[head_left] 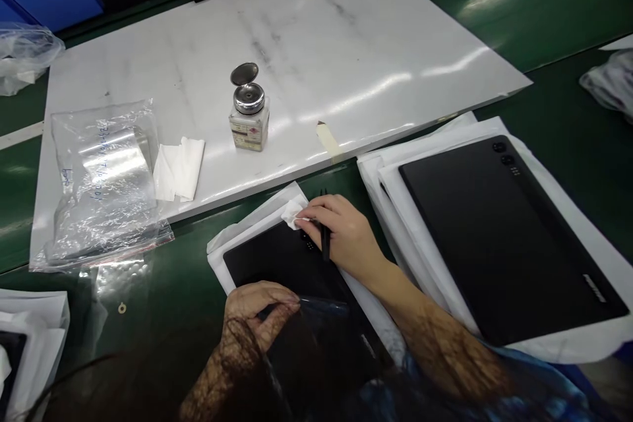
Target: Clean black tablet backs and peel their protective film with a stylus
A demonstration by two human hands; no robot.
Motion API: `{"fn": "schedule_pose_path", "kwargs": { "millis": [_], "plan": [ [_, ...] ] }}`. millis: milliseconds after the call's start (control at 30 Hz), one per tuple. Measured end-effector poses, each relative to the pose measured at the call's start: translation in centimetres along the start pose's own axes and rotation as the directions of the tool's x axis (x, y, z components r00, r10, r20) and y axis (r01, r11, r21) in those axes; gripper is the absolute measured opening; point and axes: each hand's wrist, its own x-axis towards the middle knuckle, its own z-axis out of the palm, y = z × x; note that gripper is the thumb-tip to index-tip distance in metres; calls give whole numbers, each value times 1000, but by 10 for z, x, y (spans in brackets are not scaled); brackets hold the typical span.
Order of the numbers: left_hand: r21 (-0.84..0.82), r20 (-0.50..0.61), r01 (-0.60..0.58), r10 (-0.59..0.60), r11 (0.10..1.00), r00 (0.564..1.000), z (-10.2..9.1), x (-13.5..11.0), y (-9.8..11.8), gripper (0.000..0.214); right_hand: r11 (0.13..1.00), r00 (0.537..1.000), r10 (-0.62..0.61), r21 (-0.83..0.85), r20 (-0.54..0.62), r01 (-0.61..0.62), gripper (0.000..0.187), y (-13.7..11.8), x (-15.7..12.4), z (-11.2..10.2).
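A black tablet [267, 260] lies back side up on white wrapping in front of me. My right hand [341, 231] pinches a small crumpled white wipe [293, 213] against its far edge, near the camera lenses. Black tweezers [325, 242] are also tucked in that hand, tips pointing away. Over the tablet's nearer part, my left hand [260, 310] has thumb and forefinger pinched on the edge of a clear film [324, 305], which is lifted there. Strands of hair blur the lower part of the view and hide the tablet's near end.
A second black tablet [509, 237] rests on stacked white sleeves at right. On the pale board [346, 46] stand a pump bottle [249, 119] with its lid up, folded wipes [180, 168] and a clear zip bag [106, 178]. A small ring [122, 308] lies at left.
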Motion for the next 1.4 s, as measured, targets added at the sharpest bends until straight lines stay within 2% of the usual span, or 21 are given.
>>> {"fn": "schedule_pose_path", "kwargs": {
  "millis": [167, 333, 433, 533, 633, 700, 800, 900, 933, 1000, 1067, 1133, 1200, 1267, 1333, 1400],
  "plan": [
    [-24, 8, 27, -27, 999, 1000, -1, -1, 0, 10, 992, 996, 61, -103, -66, -67, 19, 14, 0, -11],
    [-52, 6, 78, -78, 996, 997, -2, -2, 1, 8, 994, 985, 95, -44, -143, -102, 15, 9, 5, -16],
    [-73, -13, 111, -112, 991, 994, -4, -2, 2, 6, 993, 979, 117, 18, -169, -115, 13, -1, 19, -18],
    [-72, -42, 129, -132, 989, 990, -5, -2, 1, 6, 987, 962, 141, 112, -233, -117, 11, -13, 55, -18],
    [-79, -77, 132, -138, 988, 987, -5, -1, -3, 5, 986, 937, 116, 150, -329, -69, 11, -22, 111, -13],
    [-97, -100, 138, -148, 986, 984, -6, 0, -6, 5, 989, 931, 103, 138, -351, -57, 11, -23, 152, -5],
    [-133, -133, 171, -188, 976, 973, -8, 2, -9, 6, 992, 956, 109, 84, -271, -90, 9, -18, 201, 12],
    [-191, -162, 214, -246, 958, 956, -11, 4, -10, 9, 991, 982, 133, 18, -132, -132, 6, -14, 217, 19],
    [-214, -165, 226, -263, 950, 951, -12, 5, -9, 10, 991, 984, 131, 14, -120, -130, 4, -14, 214, 17],
    [-255, -159, 244, -290, 935, 944, -12, 6, -9, 12, 992, 978, 112, 70, -177, -101, 13, -20, 195, 4],
    [-285, -146, 261, -311, 922, 939, -13, 6, -7, 14, 973, 952, 133, 220, -277, -72, 30, -29, 162, -16],
    [-303, -136, 275, -327, 912, 935, -13, 5, -6, 14, 891, 926, 257, 439, -276, -116, 53, -39, 121, -35],
    [-310, -126, 286, -338, 906, 933, -14, 5, -4, 14, 762, 937, 322, 625, -135, -172, 59, -44, 79, -50],
    [-308, -118, 294, -343, 905, 932, -14, 5, -3, 12, 657, 932, 356, 691, 70, -303, 51, -43, 45, -57],
    [-298, -111, 300, -345, 906, 932, -15, 5, -3, 10, 564, 876, 401, 681, 269, -467, 48, -39, 20, -59],
    [-286, -107, 304, -345, 909, 932, -15, 4, -3, 9, 463, 793, 458, 653, 403, -599, 49, -35, 7, -58]
  ]
}}
